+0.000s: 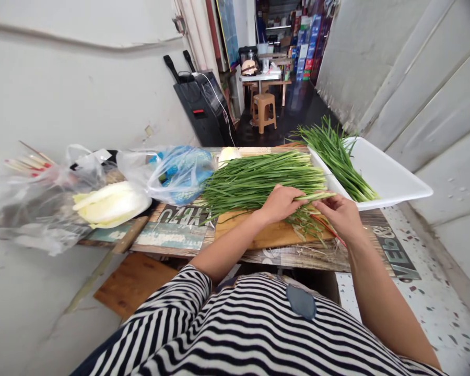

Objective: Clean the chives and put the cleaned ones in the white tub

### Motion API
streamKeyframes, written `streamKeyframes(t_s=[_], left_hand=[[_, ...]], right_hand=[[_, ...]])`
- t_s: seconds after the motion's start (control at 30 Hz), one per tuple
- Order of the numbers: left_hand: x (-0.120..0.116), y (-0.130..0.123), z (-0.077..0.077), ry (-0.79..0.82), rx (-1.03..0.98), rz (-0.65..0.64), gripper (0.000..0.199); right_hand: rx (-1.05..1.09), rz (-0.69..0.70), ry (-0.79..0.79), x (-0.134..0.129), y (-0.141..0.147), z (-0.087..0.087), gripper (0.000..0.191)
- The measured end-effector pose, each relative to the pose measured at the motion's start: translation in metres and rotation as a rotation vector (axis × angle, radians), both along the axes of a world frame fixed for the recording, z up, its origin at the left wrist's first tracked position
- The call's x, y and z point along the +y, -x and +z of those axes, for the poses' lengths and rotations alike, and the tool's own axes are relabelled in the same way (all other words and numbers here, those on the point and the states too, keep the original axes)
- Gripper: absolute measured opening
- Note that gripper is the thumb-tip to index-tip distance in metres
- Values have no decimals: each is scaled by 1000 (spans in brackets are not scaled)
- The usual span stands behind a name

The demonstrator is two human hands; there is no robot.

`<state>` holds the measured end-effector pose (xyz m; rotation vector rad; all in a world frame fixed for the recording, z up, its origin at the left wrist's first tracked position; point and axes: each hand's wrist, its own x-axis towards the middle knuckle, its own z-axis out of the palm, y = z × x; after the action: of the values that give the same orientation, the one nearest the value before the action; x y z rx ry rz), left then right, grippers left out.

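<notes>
A large pile of garlic chives [258,175] lies across a wooden cutting board [235,230], its pale stem ends toward the right. My left hand [280,202] is closed around a few chive stalks at the front of the pile. At the pale end of those same stalks [323,195], my right hand [339,211] pinches with thumb and fingers. Loose trimmings [309,222] lie on the board below my hands. More chives [340,162] rest in a white plastic tub [395,175] on the right, with their leaves over its left rim.
To the left are a napa cabbage [113,203], clear plastic bags [27,203] and a blue-filled bag [184,175]. A knife [130,235] with a wooden handle juts past the table's front edge. Behind the table stand a black case [206,107] and a stool [264,110].
</notes>
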<state>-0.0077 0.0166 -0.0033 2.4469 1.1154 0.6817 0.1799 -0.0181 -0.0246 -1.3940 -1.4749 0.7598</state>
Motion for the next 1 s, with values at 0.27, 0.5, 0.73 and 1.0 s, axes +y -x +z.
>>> streamKeyframes(t_s=[0.27,0.5,0.73,1.0], left_hand=[[6,7,-1,97,-22,91,21],[10,12,-9,152,-73,162,22],[8,16,-6,104,-88,163,18],[1,15,-3,57,-201,168,19]], right_hand=[[49,-208,-46,5,-11,-10,36],[-755,-215,-355,-4,-4,-3,32],[-668,89,-443,13,1,-1,24],[568,-92,148,14,26,-15,31]])
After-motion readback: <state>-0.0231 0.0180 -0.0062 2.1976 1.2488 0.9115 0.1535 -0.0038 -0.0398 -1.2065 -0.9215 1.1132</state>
